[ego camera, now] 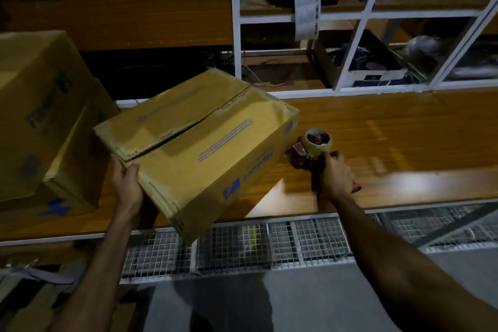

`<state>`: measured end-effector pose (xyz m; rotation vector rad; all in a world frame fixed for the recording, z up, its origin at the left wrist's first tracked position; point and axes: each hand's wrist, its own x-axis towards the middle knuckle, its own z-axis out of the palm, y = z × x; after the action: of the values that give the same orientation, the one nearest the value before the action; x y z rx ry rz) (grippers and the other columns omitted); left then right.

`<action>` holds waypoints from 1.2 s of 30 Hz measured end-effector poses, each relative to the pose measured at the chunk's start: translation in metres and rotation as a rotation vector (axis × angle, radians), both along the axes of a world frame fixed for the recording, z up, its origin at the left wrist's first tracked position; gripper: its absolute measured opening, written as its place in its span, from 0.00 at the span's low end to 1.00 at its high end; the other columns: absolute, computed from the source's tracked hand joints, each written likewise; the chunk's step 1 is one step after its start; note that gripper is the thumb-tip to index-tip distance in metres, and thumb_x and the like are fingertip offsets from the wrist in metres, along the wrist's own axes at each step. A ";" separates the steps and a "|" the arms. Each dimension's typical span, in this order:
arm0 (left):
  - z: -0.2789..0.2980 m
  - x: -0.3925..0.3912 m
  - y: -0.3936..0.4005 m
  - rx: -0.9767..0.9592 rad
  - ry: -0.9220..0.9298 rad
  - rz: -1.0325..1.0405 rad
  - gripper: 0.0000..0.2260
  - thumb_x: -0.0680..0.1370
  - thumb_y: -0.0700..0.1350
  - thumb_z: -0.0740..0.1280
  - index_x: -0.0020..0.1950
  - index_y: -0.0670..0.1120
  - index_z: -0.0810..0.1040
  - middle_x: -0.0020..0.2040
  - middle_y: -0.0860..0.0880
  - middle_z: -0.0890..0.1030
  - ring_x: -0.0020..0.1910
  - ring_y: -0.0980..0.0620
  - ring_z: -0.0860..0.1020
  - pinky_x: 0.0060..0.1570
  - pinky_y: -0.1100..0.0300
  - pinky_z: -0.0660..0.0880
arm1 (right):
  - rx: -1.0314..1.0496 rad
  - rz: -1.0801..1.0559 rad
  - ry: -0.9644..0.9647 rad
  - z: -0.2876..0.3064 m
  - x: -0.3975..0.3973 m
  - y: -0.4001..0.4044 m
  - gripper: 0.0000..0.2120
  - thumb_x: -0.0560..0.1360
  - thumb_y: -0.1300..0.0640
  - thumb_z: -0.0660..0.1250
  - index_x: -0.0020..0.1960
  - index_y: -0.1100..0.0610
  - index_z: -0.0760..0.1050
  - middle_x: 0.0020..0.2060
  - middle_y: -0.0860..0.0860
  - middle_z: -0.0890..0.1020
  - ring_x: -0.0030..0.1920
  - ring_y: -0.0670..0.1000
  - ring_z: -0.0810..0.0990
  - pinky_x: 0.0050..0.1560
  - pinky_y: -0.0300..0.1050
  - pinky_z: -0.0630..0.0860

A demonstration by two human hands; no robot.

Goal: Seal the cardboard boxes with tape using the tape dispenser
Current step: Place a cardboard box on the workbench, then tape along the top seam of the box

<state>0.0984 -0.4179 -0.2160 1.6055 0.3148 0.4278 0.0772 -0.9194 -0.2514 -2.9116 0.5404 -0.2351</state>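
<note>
- right hand [336, 175] was curled round the handle of the dispenser [314, 152], which sat on the bench [390, 129] just beside the box's right end; the tape roll [317, 142] faced up and away from the wrist.
- left hand [128, 183] gripped the near left corner of the box [199, 148], thumb over the top edge, fingers hidden under or behind the side.
- box lay skewed on the bench, its near corner overhanging the front edge above a wire mesh [231, 248]; whether it was tipped or flat on the bench i could not tell.
- top flaps were folded down but not taped; the centre seam [194, 127] gaped at the near end and ran closer together toward the far end.
- handling, judged: corrugated card, stiff along edges and corners, soft mid-flap; flaps would likely spring up unless pressed. weight unknown, contents hidden. one hand held it at a corner, so probably not very heavy.
- hold, judged: brace at a corner or side wall, as the left hand did, and keep clear of the seam so the tape path stays free.
- dispenser, judged: rigid, light, serrated blade likely at the front; take by the handle only.
- writing: blue print on the box top and side, plus a blue logo [231, 188] near the low corner; too blurred to read.
- second box [40, 116] stood at left, blue print likewise unreadable.
- paper slip [307, 12] hung on the white rack behind; text illegible.
</note>
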 end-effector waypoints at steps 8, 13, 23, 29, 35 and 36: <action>0.015 0.005 -0.008 0.066 0.080 -0.102 0.21 0.86 0.43 0.61 0.77 0.61 0.69 0.69 0.41 0.78 0.64 0.36 0.79 0.63 0.37 0.77 | 0.124 -0.211 -0.041 0.008 0.037 -0.053 0.18 0.81 0.62 0.69 0.70 0.58 0.73 0.67 0.61 0.74 0.59 0.65 0.82 0.55 0.61 0.79; 0.031 0.008 -0.010 0.079 0.148 -0.153 0.20 0.88 0.41 0.59 0.78 0.57 0.68 0.66 0.45 0.79 0.58 0.43 0.81 0.62 0.40 0.77 | 0.195 -0.246 -0.059 0.009 0.042 -0.050 0.14 0.81 0.58 0.71 0.64 0.60 0.75 0.65 0.61 0.75 0.57 0.65 0.83 0.53 0.61 0.80; 0.052 0.041 -0.016 0.207 0.160 -0.205 0.20 0.88 0.40 0.58 0.80 0.49 0.69 0.66 0.45 0.79 0.61 0.43 0.80 0.58 0.50 0.78 | 0.761 0.005 -0.499 0.067 0.049 0.023 0.21 0.86 0.40 0.58 0.63 0.53 0.82 0.57 0.54 0.85 0.58 0.55 0.81 0.61 0.52 0.78; 0.070 0.068 -0.003 0.286 0.227 -0.288 0.17 0.88 0.42 0.58 0.78 0.45 0.72 0.65 0.42 0.80 0.58 0.41 0.81 0.55 0.49 0.78 | 0.783 -0.105 -0.485 0.069 0.019 0.069 0.24 0.83 0.43 0.65 0.75 0.53 0.77 0.69 0.54 0.81 0.67 0.55 0.80 0.67 0.52 0.76; 0.088 0.097 0.016 0.477 0.294 -0.431 0.18 0.89 0.45 0.57 0.78 0.45 0.71 0.59 0.40 0.82 0.49 0.42 0.80 0.50 0.50 0.77 | 0.638 -0.188 -0.551 0.062 -0.037 0.119 0.22 0.85 0.46 0.66 0.75 0.54 0.77 0.68 0.55 0.81 0.64 0.58 0.81 0.59 0.53 0.76; 0.089 0.099 0.015 0.492 0.295 -0.436 0.17 0.89 0.44 0.57 0.78 0.44 0.71 0.56 0.42 0.81 0.44 0.46 0.79 0.47 0.54 0.77 | 0.620 -0.202 -0.552 0.060 -0.044 0.122 0.22 0.85 0.45 0.66 0.75 0.53 0.77 0.67 0.55 0.81 0.63 0.59 0.81 0.58 0.53 0.77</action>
<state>0.1976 -0.4031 -0.1273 2.1602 0.0712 -0.0810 0.0332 -0.7973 -0.1918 -2.0734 0.6577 -0.7224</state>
